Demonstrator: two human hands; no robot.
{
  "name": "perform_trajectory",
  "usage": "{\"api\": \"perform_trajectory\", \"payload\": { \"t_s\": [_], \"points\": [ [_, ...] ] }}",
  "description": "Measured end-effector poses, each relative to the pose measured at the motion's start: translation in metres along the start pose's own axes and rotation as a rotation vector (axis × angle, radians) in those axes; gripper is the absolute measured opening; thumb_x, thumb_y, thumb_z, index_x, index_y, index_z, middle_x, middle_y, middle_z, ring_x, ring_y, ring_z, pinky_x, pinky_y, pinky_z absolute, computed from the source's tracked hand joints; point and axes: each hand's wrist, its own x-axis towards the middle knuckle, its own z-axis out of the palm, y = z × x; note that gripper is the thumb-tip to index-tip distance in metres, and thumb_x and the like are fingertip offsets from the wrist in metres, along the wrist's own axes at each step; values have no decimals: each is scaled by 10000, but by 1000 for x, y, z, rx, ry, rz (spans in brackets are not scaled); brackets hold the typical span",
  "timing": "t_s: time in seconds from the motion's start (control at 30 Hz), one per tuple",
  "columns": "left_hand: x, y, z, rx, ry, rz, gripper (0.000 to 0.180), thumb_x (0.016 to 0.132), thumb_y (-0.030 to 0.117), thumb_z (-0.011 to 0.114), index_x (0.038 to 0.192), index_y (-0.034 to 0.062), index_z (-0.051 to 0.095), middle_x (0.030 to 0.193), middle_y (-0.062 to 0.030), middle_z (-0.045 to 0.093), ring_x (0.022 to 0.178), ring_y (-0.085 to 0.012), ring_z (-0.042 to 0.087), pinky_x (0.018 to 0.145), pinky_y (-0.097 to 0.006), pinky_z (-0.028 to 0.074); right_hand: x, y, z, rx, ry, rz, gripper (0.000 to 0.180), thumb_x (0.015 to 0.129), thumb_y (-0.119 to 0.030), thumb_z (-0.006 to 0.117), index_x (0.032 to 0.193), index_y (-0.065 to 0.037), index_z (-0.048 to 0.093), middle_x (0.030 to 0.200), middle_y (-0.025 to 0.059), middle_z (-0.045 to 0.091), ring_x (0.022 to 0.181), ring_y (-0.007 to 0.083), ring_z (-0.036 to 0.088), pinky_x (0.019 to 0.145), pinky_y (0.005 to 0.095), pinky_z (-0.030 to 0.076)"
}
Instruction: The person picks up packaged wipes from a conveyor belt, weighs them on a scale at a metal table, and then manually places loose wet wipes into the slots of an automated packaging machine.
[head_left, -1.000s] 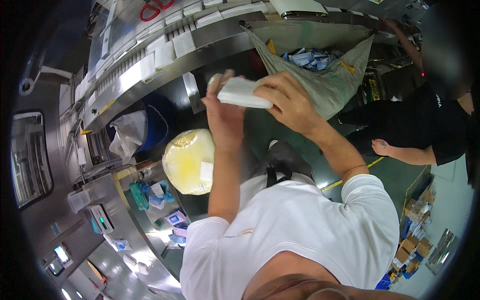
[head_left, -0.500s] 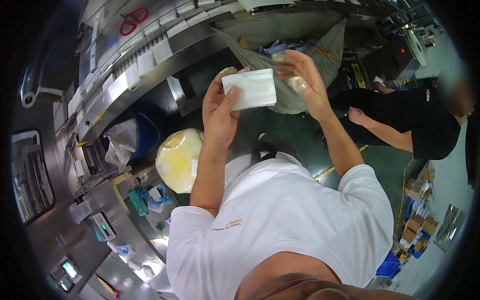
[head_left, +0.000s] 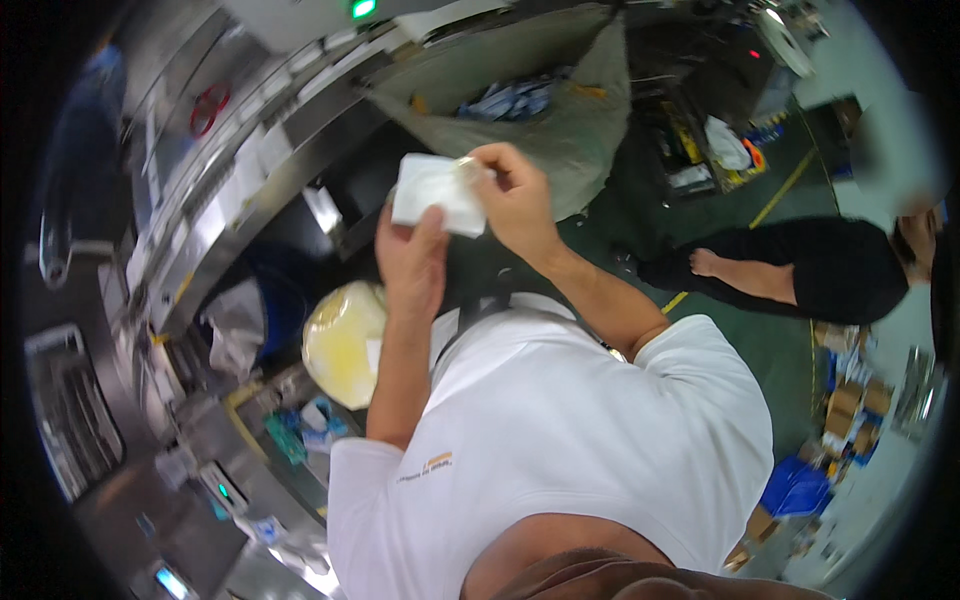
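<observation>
Out in front of me, my left hand (head_left: 412, 255) holds a folded white cloth (head_left: 432, 190), a squarish flat pad, with its thumb pressed on the near edge. My right hand (head_left: 515, 205) has its fingers curled against the right side and upper corner of that cloth, and a pale yellowish cover shows at a fingertip. Motion blurs the right fingertips somewhat. Beyond both hands hangs a large grey-green sack (head_left: 585, 140) with crumpled blue and yellow scraps inside.
Along the left runs a steel machine conveyor (head_left: 225, 190) bearing white pads. Beside my left forearm sits a yellow-white wrapped roll (head_left: 345, 345), near a blue bin (head_left: 275, 305). A co-worker in black (head_left: 840, 265) stands at right. Cardboard boxes (head_left: 848, 405) and a blue crate (head_left: 797, 487) lie lower right.
My right hand was apart from the cloth with fingers spread; now it has come in and closed on its right side. The whole view has shifted, and the cloth appears farther left.
</observation>
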Motion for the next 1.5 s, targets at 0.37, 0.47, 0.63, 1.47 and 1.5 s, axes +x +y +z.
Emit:
{"api": "perform_trajectory", "payload": {
  "t_s": [0.37,0.47,0.63,1.47,1.5],
  "points": [
    [-27,36,11,68,-81,-9,471,984,78,688,1383,-63,483,1251,-151,663,1113,-192,671,965,-320,551,39,-41,-39,179,-442,237,329,1069,-266,505,1223,-16,654,1043,47,682,850,102,621,742,271,538],
    [-24,44,15,77,-128,-18,498,990,87,681,1415,-58,465,1263,-143,647,1145,-182,647,983,-323,543,60,-48,-32,33,-645,203,351,1061,-251,534,1311,-20,619,1114,58,671,940,114,631,815,271,530],
    [-26,45,5,104,-153,37,611,945,50,729,1467,-34,423,1286,-126,629,1198,-187,612,1034,-330,510,65,-53,-13,-103,-773,58,373,985,-93,643,1347,-16,600,1166,57,667,1014,114,642,882,264,528],
    [-5,4,-19,509,8,196,390,1061,225,595,1349,-38,605,1080,-93,703,918,-136,671,797,-290,573,31,2,-3,-206,-336,-73,403,911,-172,732,1254,17,633,1071,123,715,863,167,690,727,303,579],
    [-3,7,-20,500,-23,160,394,1063,232,593,1354,-33,606,1097,-82,702,930,-134,673,798,-291,577,34,-1,-9,-151,-399,22,392,926,-193,721,1244,20,638,1059,114,717,842,159,689,699,299,581]
  ]
}}
